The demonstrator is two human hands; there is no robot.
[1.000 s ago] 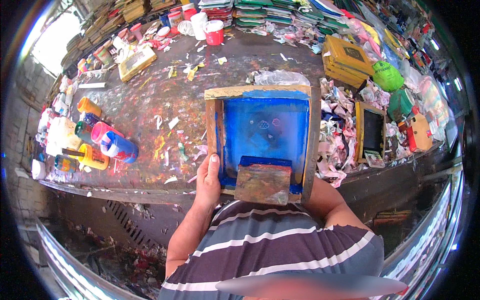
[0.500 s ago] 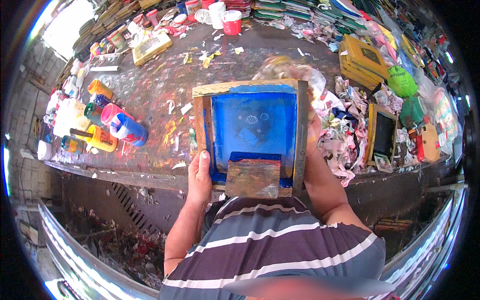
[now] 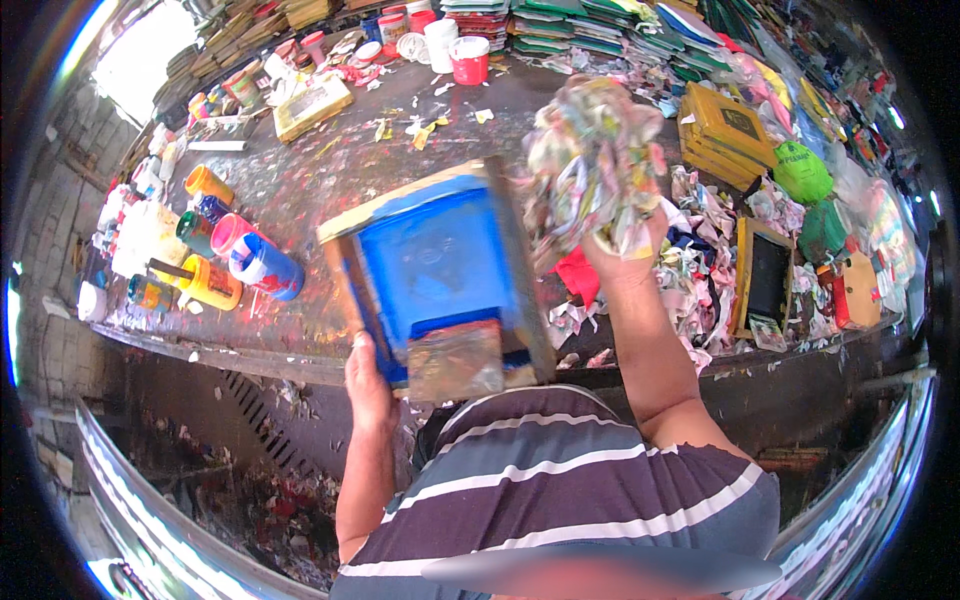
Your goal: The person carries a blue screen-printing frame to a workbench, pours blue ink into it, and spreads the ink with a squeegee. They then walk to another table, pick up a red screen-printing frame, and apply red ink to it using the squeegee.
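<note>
Blue-stained frame [image 3: 435,262] sits askew at eleven o'clock, grasped by the left hand [image 3: 371,387]; tipping further could slide the wooden block [image 3: 455,362] out. At one o'clock, the right hand [image 3: 634,246] clutches a rag bundle [image 3: 596,140] whose loose strips could shed.

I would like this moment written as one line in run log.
Left hand: holds blue-coated frame | right hand: holds rag bundle | wooden block: at frame's near end

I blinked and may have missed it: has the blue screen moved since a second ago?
Yes, to the left: the blue screen is now nearer the blue cup.
</note>
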